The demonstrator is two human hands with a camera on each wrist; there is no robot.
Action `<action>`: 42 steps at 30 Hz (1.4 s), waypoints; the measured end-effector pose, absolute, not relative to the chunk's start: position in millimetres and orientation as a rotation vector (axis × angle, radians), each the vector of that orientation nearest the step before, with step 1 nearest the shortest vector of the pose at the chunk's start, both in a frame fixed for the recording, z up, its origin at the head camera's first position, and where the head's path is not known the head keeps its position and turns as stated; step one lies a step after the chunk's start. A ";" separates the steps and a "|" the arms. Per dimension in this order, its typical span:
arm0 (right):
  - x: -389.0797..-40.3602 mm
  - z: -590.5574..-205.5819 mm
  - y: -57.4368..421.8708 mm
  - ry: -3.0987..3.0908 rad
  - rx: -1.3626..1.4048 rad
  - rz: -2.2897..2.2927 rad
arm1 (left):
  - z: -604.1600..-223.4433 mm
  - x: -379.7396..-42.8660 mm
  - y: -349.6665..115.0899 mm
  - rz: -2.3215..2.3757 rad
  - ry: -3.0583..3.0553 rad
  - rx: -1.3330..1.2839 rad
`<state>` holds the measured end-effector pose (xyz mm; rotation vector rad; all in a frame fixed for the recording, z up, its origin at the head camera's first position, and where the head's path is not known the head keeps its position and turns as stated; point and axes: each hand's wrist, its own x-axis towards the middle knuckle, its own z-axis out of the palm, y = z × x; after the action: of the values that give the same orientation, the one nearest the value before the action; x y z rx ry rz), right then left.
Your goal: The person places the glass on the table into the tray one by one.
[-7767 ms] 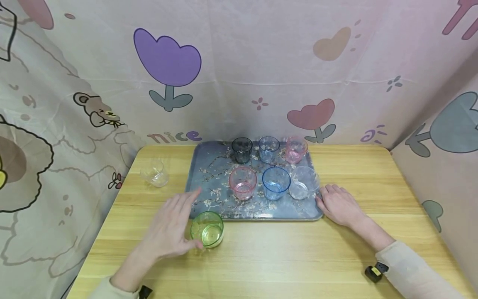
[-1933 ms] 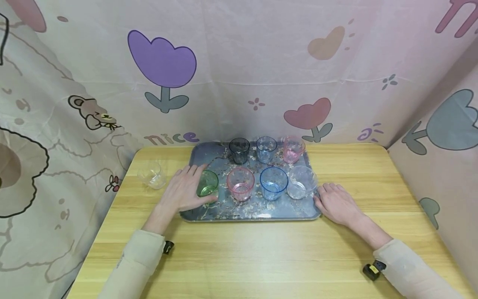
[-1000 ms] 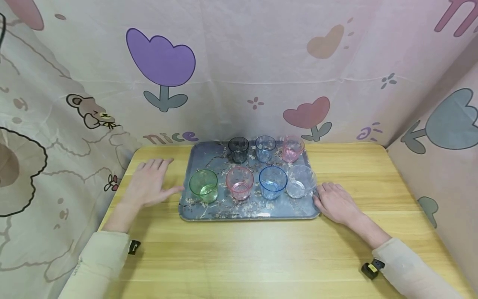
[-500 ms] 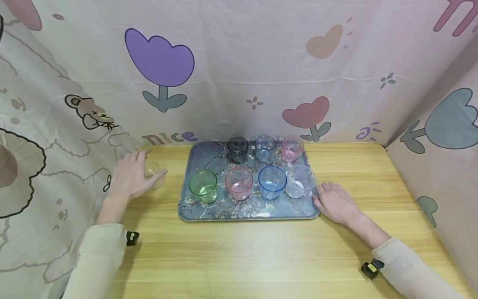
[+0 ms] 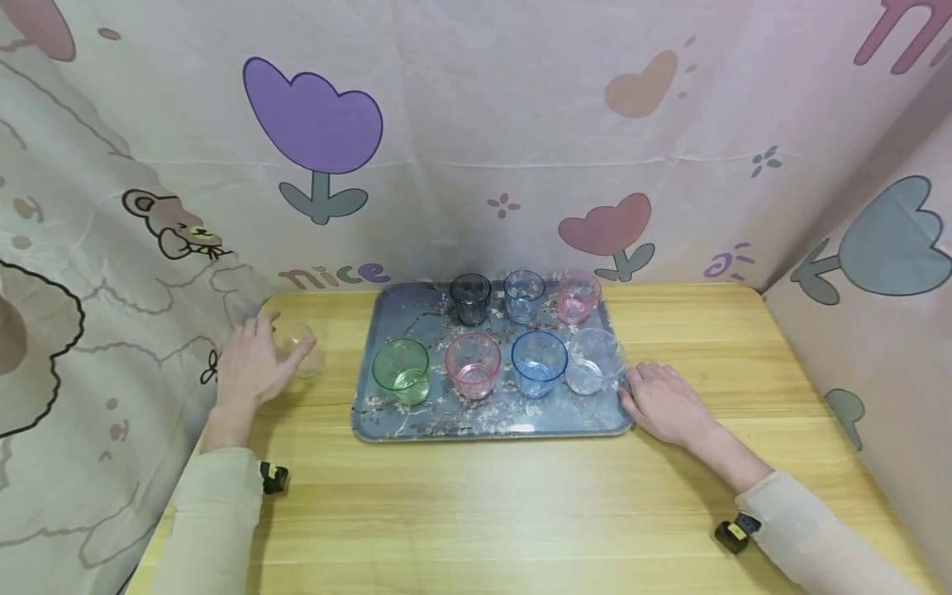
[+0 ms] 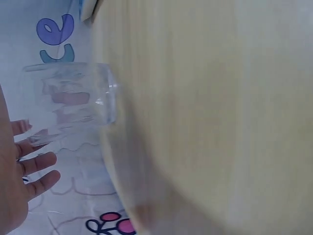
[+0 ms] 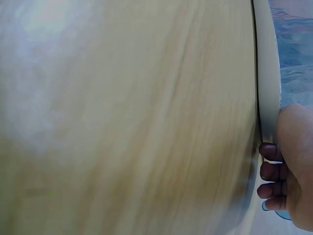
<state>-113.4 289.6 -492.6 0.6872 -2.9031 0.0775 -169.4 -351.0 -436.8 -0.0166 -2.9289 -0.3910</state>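
In the head view my left hand [image 5: 249, 364] is beside a clear glass cup [image 5: 308, 364] standing on the table left of the tray. Its thumb reaches across the near side of the cup; the fingers lie beyond, spread and slightly bent. In the left wrist view the fingers [image 6: 41, 164] are close to the rim of the upright clear cup [image 6: 73, 98]; firm contact cannot be told. My right hand [image 5: 662, 405] holds the right edge of the patterned blue-grey tray [image 5: 461, 417], its fingers [image 7: 274, 171] curled by the rim in the right wrist view.
On the tray stand a green cup [image 5: 405, 380], a pink-rimmed cup [image 5: 473, 376], a blue cup [image 5: 539, 372] and a clear cup [image 5: 587, 372] in front. Behind are a dark cup [image 5: 471, 307], a pale blue cup [image 5: 524, 306] and a pink cup [image 5: 576, 306]. A printed curtain [image 5: 446, 165] hangs behind.
My left hand carried the green cup from the table onto the tray's front left, let it go, then moved left to the clear cup. The right hand stayed at the tray's edge.
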 end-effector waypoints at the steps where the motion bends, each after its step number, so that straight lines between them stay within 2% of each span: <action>1: -113.4 -492.8 289.6 -2.904 0.688 0.077 | -438.7 -169.1 -351.3 -0.400 -2.940 -0.002; 18: -113.1 -491.6 286.6 -2.923 0.682 0.093 | -450.7 -172.9 -347.0 -0.350 -3.019 0.096; 42: -113.7 -493.3 289.8 -2.917 0.683 0.082 | -444.4 -180.7 -345.0 -0.316 -3.041 0.063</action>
<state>-113.7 289.8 -493.3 0.6835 -2.9169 0.0820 -180.7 -345.0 -444.4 0.0629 -3.0410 -0.3158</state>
